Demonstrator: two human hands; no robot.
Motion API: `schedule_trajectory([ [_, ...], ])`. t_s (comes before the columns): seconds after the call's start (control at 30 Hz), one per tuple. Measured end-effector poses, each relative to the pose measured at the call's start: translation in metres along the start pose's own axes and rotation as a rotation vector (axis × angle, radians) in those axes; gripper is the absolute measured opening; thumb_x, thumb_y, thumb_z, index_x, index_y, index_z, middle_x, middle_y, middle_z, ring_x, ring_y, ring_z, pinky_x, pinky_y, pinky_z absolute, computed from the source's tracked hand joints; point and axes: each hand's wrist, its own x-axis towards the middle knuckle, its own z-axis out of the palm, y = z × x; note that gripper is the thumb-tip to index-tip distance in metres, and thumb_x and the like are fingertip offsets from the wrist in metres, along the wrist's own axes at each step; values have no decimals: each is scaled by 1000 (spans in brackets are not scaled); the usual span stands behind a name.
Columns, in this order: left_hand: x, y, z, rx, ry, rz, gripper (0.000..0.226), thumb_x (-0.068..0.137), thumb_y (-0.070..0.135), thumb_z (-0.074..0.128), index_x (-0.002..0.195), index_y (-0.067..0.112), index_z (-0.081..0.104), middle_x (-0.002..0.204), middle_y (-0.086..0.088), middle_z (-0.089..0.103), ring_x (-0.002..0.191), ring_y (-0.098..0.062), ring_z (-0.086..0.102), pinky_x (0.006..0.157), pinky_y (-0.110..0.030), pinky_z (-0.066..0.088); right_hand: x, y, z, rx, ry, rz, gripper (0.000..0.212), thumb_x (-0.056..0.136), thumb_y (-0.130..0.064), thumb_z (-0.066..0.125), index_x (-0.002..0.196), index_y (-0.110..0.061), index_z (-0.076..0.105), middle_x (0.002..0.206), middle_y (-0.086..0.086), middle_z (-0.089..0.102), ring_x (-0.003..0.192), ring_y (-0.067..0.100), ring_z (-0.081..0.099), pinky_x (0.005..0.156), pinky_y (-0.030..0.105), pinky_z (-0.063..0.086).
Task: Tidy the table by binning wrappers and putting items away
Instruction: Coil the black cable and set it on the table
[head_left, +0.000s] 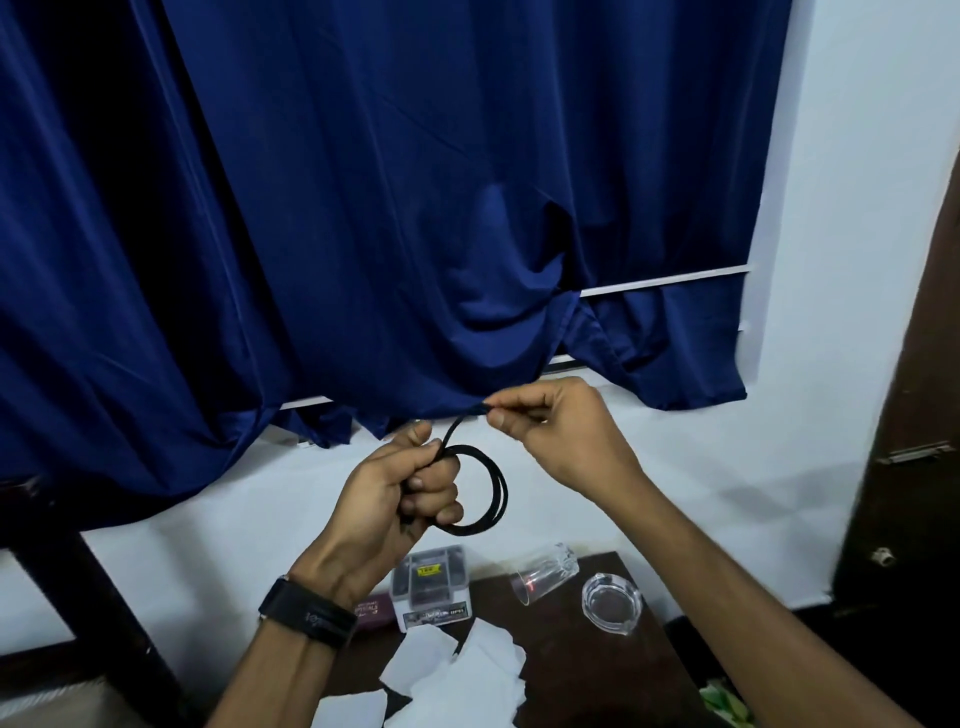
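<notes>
While white paper scraps (452, 675) lie loose on the dark counter (571, 670) beside a tipped glass (545, 571) and a clear ashtray (613, 603), the black cable (491, 493) is held above them: the left hand (395, 499) curls its fingers (434, 501) round the coil, and the right hand (556, 431) pinches the free end. Should the left grip slacken, the springy loops would likely open and drop onto the glass; farther back, the end could snag the blue curtain (363, 208).

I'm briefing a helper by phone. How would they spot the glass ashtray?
Find the dark wooden table below the blue curtain. Near its far right corner sits the ashtray, right of the tumbler lying sideways. Both are clear glass, but it is low and wide.
</notes>
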Motion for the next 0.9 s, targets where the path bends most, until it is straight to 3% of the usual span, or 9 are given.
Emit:
schedule_trajectory([
  [0.07, -2, 3, 5, -60, -8, 29, 15, 90, 10, 48, 83, 23, 46, 53, 8, 25, 44, -9, 9, 44, -23, 34, -3, -1, 8, 153, -129, 98, 16, 91, -13, 74, 106, -16, 79, 84, 2, 79, 72, 13, 73, 85, 34, 62],
  [0.13, 0, 4, 5, -68, 36, 70, 19, 95, 8, 45, 84, 23, 48, 53, 8, 27, 38, -5, 17, 43, -22, 35, -10, -6, 11, 356, -257, 241, 21, 94, -3, 65, 113, -9, 73, 78, 6, 76, 66, 17, 70, 74, 33, 63],
  [0.23, 5, 6, 1, -19, 89, 104, 29, 105, 5, 36, 84, 24, 45, 53, 7, 27, 36, -4, 24, 42, -22, 38, -16, -7, 6, 516, -346, 376, 31, 94, 2, 58, 123, -11, 61, 86, 11, 79, 76, 23, 73, 74, 36, 63],
  [0.3, 7, 7, 0, 45, 112, 125, 31, 107, 5, 34, 83, 23, 41, 53, 7, 28, 37, -4, 24, 43, -22, 40, -15, -5, 2, 599, -362, 396, 25, 99, -9, 57, 124, -11, 55, 97, 19, 79, 82, 25, 74, 76, 37, 60],
  [0.4, 12, 5, -1, 95, 171, 168, 31, 108, 4, 33, 83, 23, 37, 52, 8, 29, 37, -4, 24, 44, -22, 42, -17, 2, 2, 613, -391, 292, 24, 100, -30, 62, 120, -19, 53, 105, 19, 77, 87, 21, 73, 85, 40, 54],
  [0.53, 17, 1, -4, 53, 205, 187, 32, 107, 5, 35, 82, 24, 32, 51, 9, 30, 37, -5, 25, 45, -23, 42, -24, 11, 4, 344, -495, -24, 46, 85, -5, 79, 124, -26, 65, 114, 8, 70, 100, 11, 67, 93, 32, 56],
  [0.67, 18, -3, -6, 36, 198, 186, 33, 108, 5, 34, 80, 24, 32, 52, 8, 29, 37, -5, 26, 47, -23, 43, -20, 15, 11, -60, -323, -204, 26, 92, -16, 74, 115, -28, 75, 108, -10, 74, 102, 3, 68, 99, 28, 52],
  [0.77, 19, 0, -11, 1, 205, 198, 35, 108, 5, 34, 79, 24, 31, 53, 8, 27, 37, -5, 26, 47, -23, 43, -22, 20, 13, 7, -166, -241, 18, 98, -22, 66, 112, -25, 78, 115, -14, 75, 109, -2, 67, 97, 19, 51],
  [0.9, 18, 2, -14, 21, 236, 221, 33, 108, 5, 33, 81, 24, 35, 51, 8, 28, 38, -5, 26, 50, -24, 41, -25, 25, 18, 126, 32, -131, 9, 93, -27, 73, 98, -22, 79, 89, -10, 79, 83, 5, 74, 85, 33, 60],
])
